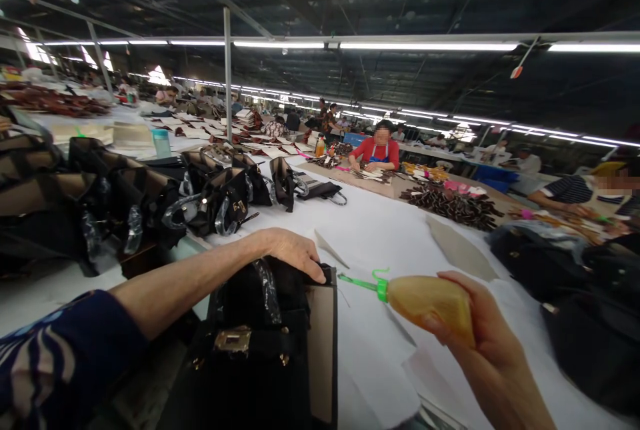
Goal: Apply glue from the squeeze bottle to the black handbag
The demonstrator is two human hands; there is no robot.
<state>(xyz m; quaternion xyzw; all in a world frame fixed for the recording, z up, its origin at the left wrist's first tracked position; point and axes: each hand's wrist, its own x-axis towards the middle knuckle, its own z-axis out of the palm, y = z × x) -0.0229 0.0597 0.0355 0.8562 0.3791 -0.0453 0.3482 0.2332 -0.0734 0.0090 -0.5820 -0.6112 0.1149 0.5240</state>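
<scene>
A black handbag (260, 363) with gold hardware and a plastic-wrapped handle lies in front of me, its tan lining (323, 343) showing at the right side. My left hand (295, 253) reaches over the bag and grips its upper right corner, fingers bent around the edge. In my right hand (480, 323) is a squeeze bottle (430, 303) of amber liquid, held on its side. The bottle's green nozzle (357, 281) points left, its tip close to the bag's corner. Whether the tip touches the bag I cannot tell.
Several black handbags (135, 197) stand at the left. More dark bags (590, 310) are at the right edge. White sheeting (370, 237) covers the table. Across it, a person in red (383, 150) works beside a pile of dark strips (450, 207); another person (575, 193) sits farther right.
</scene>
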